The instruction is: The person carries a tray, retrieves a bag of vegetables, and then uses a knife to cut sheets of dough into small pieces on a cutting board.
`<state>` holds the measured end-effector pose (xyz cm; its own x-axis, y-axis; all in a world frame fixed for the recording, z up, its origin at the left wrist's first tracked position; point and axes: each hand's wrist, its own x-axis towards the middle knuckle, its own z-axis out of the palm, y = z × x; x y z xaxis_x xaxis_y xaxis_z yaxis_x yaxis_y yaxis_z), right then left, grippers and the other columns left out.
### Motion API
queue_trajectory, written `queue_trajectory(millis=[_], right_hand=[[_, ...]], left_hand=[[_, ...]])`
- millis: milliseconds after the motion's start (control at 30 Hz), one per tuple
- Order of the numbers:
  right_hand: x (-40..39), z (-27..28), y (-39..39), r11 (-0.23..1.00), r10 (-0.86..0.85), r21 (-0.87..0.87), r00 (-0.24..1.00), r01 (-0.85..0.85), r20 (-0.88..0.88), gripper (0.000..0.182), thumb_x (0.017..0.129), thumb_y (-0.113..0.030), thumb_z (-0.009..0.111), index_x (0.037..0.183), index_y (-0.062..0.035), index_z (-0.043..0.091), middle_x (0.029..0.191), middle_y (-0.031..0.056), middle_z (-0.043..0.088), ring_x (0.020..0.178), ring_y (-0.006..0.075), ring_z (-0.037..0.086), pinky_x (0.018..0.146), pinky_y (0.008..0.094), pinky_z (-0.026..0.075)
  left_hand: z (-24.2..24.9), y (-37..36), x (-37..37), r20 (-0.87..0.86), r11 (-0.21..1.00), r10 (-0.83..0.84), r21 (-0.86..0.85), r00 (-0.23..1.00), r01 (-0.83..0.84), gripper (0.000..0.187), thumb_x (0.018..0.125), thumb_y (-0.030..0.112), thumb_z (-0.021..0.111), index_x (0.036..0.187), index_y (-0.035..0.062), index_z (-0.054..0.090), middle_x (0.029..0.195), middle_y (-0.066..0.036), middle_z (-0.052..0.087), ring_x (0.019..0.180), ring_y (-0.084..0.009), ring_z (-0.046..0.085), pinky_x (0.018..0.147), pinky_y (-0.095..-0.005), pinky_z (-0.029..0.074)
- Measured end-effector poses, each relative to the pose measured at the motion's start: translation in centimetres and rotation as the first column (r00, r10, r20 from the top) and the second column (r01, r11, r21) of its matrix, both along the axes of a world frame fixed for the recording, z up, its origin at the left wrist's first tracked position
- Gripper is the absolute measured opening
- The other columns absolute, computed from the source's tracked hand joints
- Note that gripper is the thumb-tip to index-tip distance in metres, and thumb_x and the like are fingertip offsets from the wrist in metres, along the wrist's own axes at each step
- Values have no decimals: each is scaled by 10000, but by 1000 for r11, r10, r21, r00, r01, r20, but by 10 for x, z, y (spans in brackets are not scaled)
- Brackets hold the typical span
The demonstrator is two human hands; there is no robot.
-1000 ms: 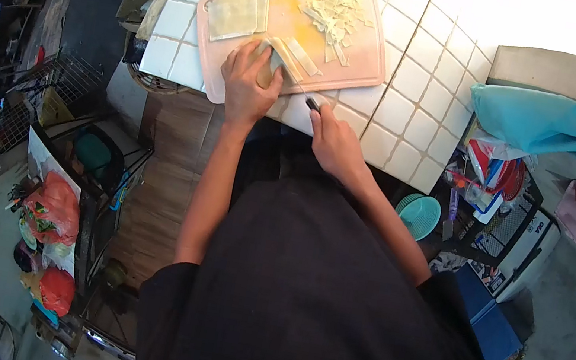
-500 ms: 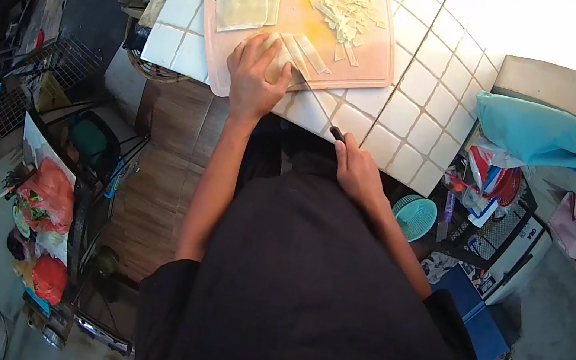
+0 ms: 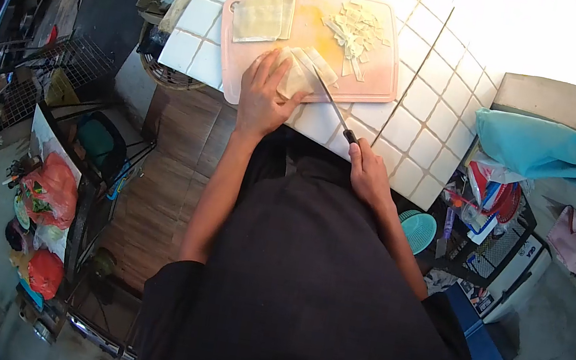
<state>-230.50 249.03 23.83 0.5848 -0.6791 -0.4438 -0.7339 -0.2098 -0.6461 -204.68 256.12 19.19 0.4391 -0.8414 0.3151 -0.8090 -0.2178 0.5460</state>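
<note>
On the pink cutting board [image 3: 381,94], my left hand [image 3: 262,104] holds down a stack of pale wrapper sheets [image 3: 291,81], fingers and thumb bent over its edges. My right hand [image 3: 370,175] is closed round the black handle of a knife [image 3: 339,112]. The blade slants across the right part of the stack, where cut strips [image 3: 323,66] lie. Further back on the board is another pile of square wrapper sheets [image 3: 259,17]. A heap of small cut pieces [image 3: 355,31] sits at the board's back right.
The board lies on a white-tiled counter [image 3: 415,136], near its front edge. A teal cloth [image 3: 556,151] hangs at the right. Below it stand a turquoise basket [image 3: 418,231] and a cluttered rack. Red plastic bags [image 3: 52,192] lie on a side table at left.
The view has shifted slightly, so the counter appears lower and further right. The knife now lies further over the stack's right part. Both hands keep their holds.
</note>
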Motion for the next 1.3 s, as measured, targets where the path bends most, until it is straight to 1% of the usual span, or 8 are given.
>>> queue_trajectory(millis=[133, 200, 400, 733, 933, 1033, 1200, 1300], right_hand=[[18, 2, -4, 999, 40, 11, 998, -40, 39, 297, 1074, -315, 427, 1002, -32, 481, 722, 288, 594, 743, 522, 581, 670, 604, 400], [27, 0, -3, 999, 26, 36, 997, -29, 68, 298, 1072, -316, 432, 997, -31, 482, 729, 282, 603, 739, 518, 584, 669, 600, 409], [53, -6, -5, 998, 60, -36, 995, -57, 85, 294, 1068, -313, 438, 989, -33, 484, 714, 286, 608, 729, 515, 594, 668, 607, 422], [59, -8, -5, 991, 97, -95, 993, -90, 74, 306, 1066, -321, 443, 986, -28, 482, 708, 293, 609, 707, 520, 592, 642, 615, 423], [60, -3, -5, 992, 98, -88, 993, -92, 65, 301, 1065, -318, 442, 993, -29, 482, 711, 292, 612, 712, 515, 598, 652, 609, 427], [59, -3, -8, 993, 92, -78, 993, -86, 68, 299, 1066, -316, 440, 992, -29, 483, 710, 290, 613, 711, 510, 600, 653, 604, 427], [55, 3, -12, 996, 73, -58, 993, -68, 89, 294, 1066, -312, 440, 992, -31, 487, 708, 277, 615, 713, 505, 599, 648, 601, 422], [54, -1, -12, 993, 84, -89, 991, -75, 102, 292, 1064, -313, 448, 998, -32, 489, 706, 271, 614, 711, 502, 599, 648, 597, 423]], left_hand=[[11, 5, -4, 43, 1000, -7, 23, 999, 6, 644, 820, 487, 774, 1274, 47, 652, 1437, -173, 528, 1365, -350, 451, 1113, -475, 339], [14, 12, -4, 141, 993, 1, 118, 990, -18, 657, 842, 532, 735, 1308, 78, 648, 1453, -158, 533, 1378, -324, 446, 1125, -453, 305], [0, 21, -1, 154, 992, 0, 121, 988, -18, 600, 880, 531, 690, 1328, 132, 668, 1492, -102, 527, 1374, -297, 454, 1121, -436, 289], [-8, 17, -10, 146, 995, 61, 70, 987, -72, 549, 864, 513, 708, 1251, 123, 718, 1457, -98, 564, 1353, -302, 475, 1096, -434, 311], [-9, 11, -19, 111, 991, 127, 24, 986, -130, 527, 847, 468, 744, 1202, 78, 733, 1413, -131, 590, 1336, -309, 488, 1081, -440, 332], [-3, 13, -20, 109, 991, 133, -36, 985, -130, 466, 841, 417, 761, 1144, 64, 744, 1366, -137, 610, 1270, -313, 530, 1049, -438, 389], [6, 30, -14, 36, 999, -11, -42, 999, 12, 261, 817, 178, 800, 1047, 61, 760, 1254, -92, 667, 1164, -290, 590, 983, -398, 467], [8, 29, -15, 56, 998, -29, -59, 998, 33, 192, 831, 142, 761, 999, 50, 752, 1202, -87, 680, 1153, -299, 590, 998, -433, 466]])
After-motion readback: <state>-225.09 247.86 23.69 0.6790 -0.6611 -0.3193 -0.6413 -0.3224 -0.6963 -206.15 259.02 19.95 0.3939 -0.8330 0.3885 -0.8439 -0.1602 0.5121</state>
